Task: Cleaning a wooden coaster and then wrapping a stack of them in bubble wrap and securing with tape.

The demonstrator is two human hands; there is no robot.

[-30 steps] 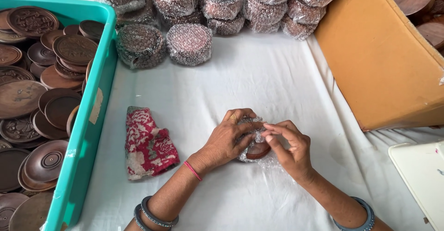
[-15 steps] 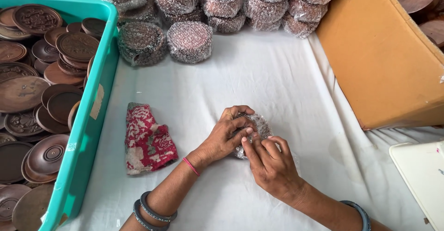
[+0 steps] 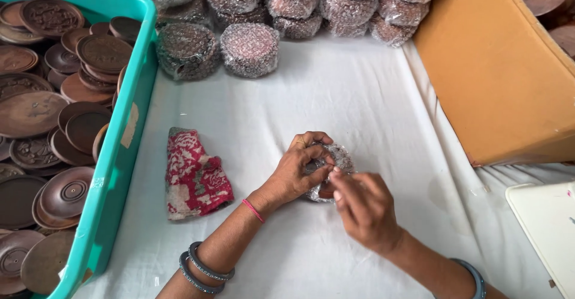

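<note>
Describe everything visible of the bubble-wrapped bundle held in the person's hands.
The bubble-wrapped bundle is a small round stack, dark brown inside clear, shiny bubble wrap, like the wrapped stacks at the back. It rests low over the white cloth, mid-table. The left hand covers its left side with curled fingers; the right hand presses its near edge with thumb and fingertips. Only its upper right part shows. Whether the wrap is fully closed cannot be told.

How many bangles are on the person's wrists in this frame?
3: two dark bangles sit side by side on the left forearm, and one grey-blue bangle is on the right wrist by the bottom edge. More may be out of frame.
</note>
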